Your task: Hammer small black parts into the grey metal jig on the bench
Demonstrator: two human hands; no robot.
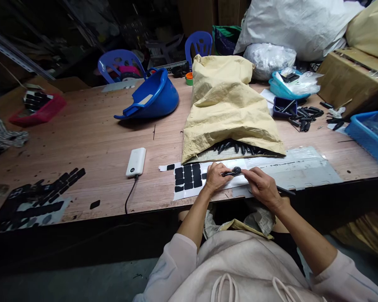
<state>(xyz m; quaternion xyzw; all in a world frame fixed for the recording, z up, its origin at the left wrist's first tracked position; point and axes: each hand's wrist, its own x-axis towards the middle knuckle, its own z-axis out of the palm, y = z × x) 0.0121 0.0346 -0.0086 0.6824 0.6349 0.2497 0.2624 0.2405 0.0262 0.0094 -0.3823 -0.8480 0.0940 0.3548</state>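
Note:
My left hand [216, 178] and my right hand [261, 183] meet at the table's near edge, both pinched on a small black plastic part [234, 171] with a round end. They rest over a white backing sheet [179, 193] that carries several black rectangular pads [188, 175]. Just behind my hands lies a tan woven sack [227, 105], its mouth open toward me with several more black parts [236, 147] spilling out.
A white power bank [136, 161] with a cable lies left of the sheet. A tipped blue basin [151, 98], a red tray [38, 112], used pad sheets [34, 201] at the left, blue bins [370, 134] and loose black parts [305, 115] at the right, and a clear plastic sheet [302, 167].

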